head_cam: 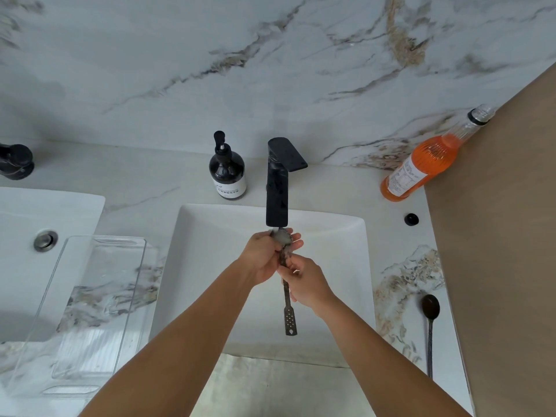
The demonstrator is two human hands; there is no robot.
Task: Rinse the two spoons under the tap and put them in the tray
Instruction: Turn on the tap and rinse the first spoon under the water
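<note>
Left of the sink (331,227) the clear tray (99,308) holds nothing. Under the tap (278,191), over the sink, you're rinsing spoon 1 (289,314) — left hand (264,257) fingers curled round its bowl, right hand (307,284) pinching the handle. Next likely: carry it left to the tray, then fetch the dark spoon (430,323) lying right of the sink.

Under the spout of the black tap (278,188), the left hand (266,257) cups the bowl of a metal spoon (288,308) while the right hand (307,282) pinches its handle — the perforated end points away from the tap. Right of the tap, a dark spoon (430,323) lies on the counter (400,236); left of it, a clear tray (90,311).
</note>
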